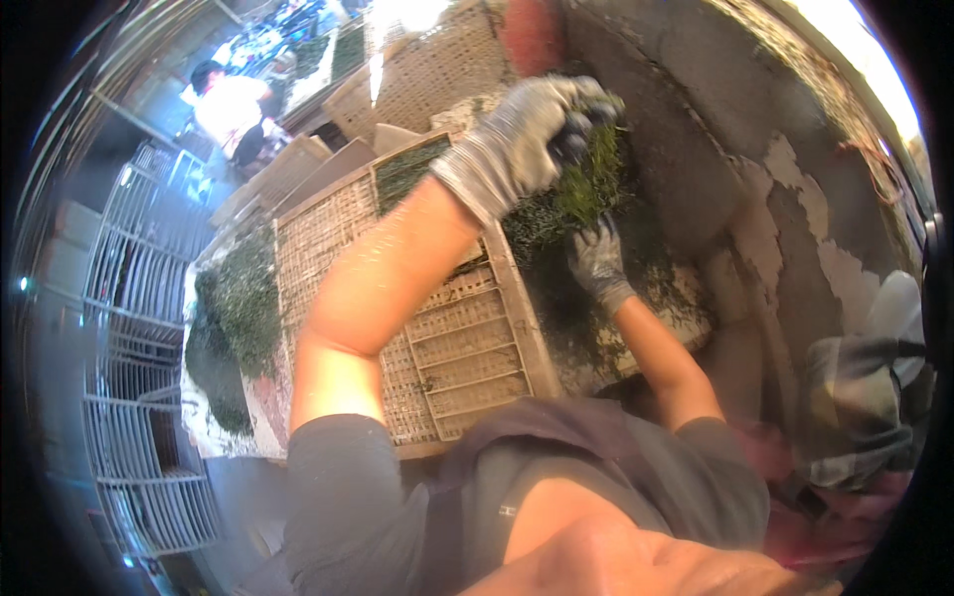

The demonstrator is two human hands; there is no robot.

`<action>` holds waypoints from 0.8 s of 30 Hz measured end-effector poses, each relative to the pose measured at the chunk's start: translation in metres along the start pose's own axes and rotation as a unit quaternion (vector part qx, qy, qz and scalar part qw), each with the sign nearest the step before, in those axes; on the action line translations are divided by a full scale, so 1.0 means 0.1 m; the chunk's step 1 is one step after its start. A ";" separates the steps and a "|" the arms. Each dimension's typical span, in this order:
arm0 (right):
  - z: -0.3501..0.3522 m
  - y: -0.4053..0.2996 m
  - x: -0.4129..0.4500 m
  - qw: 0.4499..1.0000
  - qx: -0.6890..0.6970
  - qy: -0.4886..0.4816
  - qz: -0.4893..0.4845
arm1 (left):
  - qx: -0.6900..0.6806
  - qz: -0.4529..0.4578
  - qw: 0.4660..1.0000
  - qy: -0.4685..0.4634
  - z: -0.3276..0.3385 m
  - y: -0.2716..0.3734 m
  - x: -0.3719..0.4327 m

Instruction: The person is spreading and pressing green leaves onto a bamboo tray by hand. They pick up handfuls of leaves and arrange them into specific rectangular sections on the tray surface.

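Note:
My left hand (536, 134), in a grey glove with dark fingertips, is closed around a loose clump of green, grass-like plant matter (592, 175). The strands hang down from its fingers. Below them is my gloved right hand (600, 261), its fingertips at the clump's lower end; whether they grip it I cannot tell. Darker green plant matter (533, 223) lies beside and under the hands. Left of it, beneath my left forearm, a wood-framed woven tray (328, 283) shows a slatted part (469, 357).
Another dark green heap (246, 298) lies on a pale surface at the left. Metal racks (141, 298) stand beyond it. A leaning woven panel (432, 67) and a red object (533, 33) are at the far side. Another person (227, 104) is at the upper left. A stained wall (775, 171) rises at the right.

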State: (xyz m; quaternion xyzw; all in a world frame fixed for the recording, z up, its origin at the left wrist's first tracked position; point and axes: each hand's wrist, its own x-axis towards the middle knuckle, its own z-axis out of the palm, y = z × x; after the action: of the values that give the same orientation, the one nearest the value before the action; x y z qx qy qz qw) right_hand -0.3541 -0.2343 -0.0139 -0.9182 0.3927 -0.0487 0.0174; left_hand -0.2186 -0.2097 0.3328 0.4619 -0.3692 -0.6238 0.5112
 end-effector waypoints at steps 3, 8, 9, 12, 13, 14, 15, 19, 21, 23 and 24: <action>0.39 0.33 -0.27 0.989 0.014 -0.148 0.012 | 0.024 0.099 0.995 0.008 0.32 0.44 -0.15; -1.08 0.20 -0.33 0.925 0.283 -0.253 0.012 | 0.283 0.423 0.828 -0.235 -0.26 0.80 -0.29; -1.35 0.19 -0.44 0.886 0.429 -0.170 0.039 | 0.420 0.501 0.720 -0.234 -0.28 0.65 -0.35; -1.88 -0.13 -0.61 0.517 0.828 0.032 -0.215 | 0.421 0.493 0.727 -0.227 -0.37 -0.05 -0.67; -1.77 -0.34 -0.63 0.420 0.885 0.046 -0.198 | 0.367 0.427 0.790 -0.244 -0.43 -0.40 -0.87; -1.67 -0.55 -0.67 0.319 0.928 0.064 -0.184 | 0.338 0.380 0.823 -0.254 -0.53 -0.78 -1.05; -1.45 -0.62 -0.63 0.407 0.888 0.095 -0.194 | 0.318 0.338 0.845 -0.266 -0.63 -1.16 -1.21; -0.29 -0.78 -0.59 0.467 0.881 0.021 -0.067 | 0.215 0.018 0.963 -0.161 -1.58 -2.50 -1.79; 0.05 -0.97 -0.54 0.320 0.937 -0.116 0.077 | 0.027 -0.185 0.981 -0.045 -2.18 -2.71 -2.15; 0.07 -1.31 -0.47 0.560 0.798 -0.183 0.123 | -0.018 -0.112 0.993 0.026 -2.66 -2.58 -2.56; -0.08 -1.61 -0.35 0.813 0.558 -0.152 0.070 | -0.011 -0.117 0.991 0.071 -2.83 -2.35 -2.76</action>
State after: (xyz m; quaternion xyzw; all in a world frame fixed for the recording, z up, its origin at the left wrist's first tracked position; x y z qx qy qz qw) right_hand -0.2629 -0.0973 0.0029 -0.7163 0.3539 -0.1179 0.5897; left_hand -0.0042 0.1117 0.0829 0.5392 -0.2687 -0.6490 0.4646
